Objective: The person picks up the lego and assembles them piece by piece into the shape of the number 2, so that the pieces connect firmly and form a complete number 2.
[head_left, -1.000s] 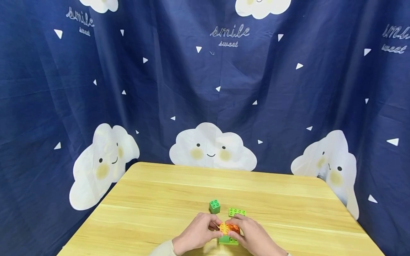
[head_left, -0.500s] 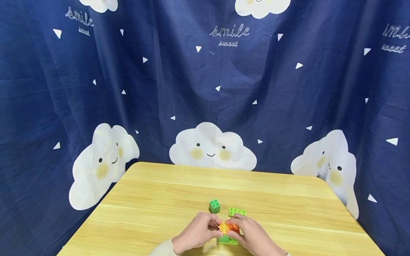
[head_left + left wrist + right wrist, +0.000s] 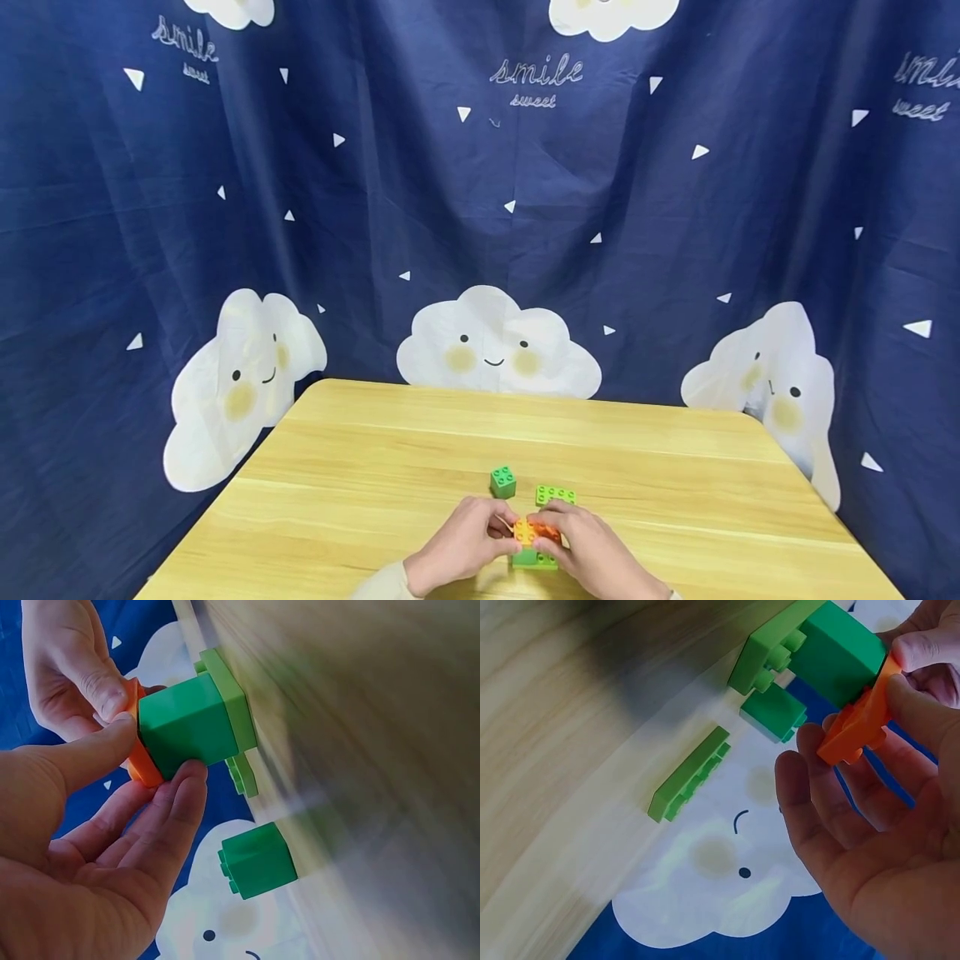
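Well short of the wooden surface's [image 3: 390,442] far edge, the left hand [image 3: 467,540] and right hand [image 3: 596,548] pinch an orange brick [image 3: 524,532] between their fingers, seemingly steadying its overhang atop a green block [image 3: 187,724] on a lime plate [image 3: 233,705]. A second lime plate [image 3: 690,771] and green four-stud brick [image 3: 503,483] stand just beyond, with room toward both side edges.

The orange brick [image 3: 855,733] and the green block [image 3: 187,724] under it look like smooth plastic with a slight sheen. The bench [image 3: 420,442] shows smooth, grained wood. The backdrop [image 3: 435,192] is creased cloth.
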Demonstrator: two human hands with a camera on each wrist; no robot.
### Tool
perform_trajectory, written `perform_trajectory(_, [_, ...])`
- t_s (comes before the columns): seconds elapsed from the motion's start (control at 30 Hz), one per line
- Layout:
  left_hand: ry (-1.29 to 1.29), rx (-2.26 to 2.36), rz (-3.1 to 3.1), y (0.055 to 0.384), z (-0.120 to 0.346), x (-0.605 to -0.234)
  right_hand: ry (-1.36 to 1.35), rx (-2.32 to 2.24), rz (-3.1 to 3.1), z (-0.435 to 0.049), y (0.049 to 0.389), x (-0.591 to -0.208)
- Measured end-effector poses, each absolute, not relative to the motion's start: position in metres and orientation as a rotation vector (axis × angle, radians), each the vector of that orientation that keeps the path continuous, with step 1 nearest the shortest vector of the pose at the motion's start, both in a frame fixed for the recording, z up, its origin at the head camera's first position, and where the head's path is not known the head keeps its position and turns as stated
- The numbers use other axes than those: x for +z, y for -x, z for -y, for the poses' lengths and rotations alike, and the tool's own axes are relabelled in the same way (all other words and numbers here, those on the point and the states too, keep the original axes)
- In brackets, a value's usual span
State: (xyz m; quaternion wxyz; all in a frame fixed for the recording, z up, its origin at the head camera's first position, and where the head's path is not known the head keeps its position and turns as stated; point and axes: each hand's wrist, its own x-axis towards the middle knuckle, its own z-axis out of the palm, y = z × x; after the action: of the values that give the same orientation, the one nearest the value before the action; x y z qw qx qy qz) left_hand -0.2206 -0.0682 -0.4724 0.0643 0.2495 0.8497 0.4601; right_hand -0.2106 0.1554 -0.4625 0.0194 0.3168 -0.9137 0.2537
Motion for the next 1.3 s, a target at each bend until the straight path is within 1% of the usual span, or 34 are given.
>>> perform_trajectory(0.73, [-0.733, 1.415, -2.499, 0.2241, 0.0678, -0.472, -0.984, 0.787, 2.789, -0.1563, 0.2107, -0.4625])
perform_trajectory(1.0, [-0.738, 1.41, -2.504, 0.2229, 0.0678, -0.4722, -0.978, 0.911, 2.792, -0.1574, 0.2134, -0.464])
perform_trajectory(1.3, [-0.772, 1.303, -2.579, 0.222, 0.0697, -0.4702, -0.95, 0.976, 2.8, -0.1583, 0.2138, -0.4648])
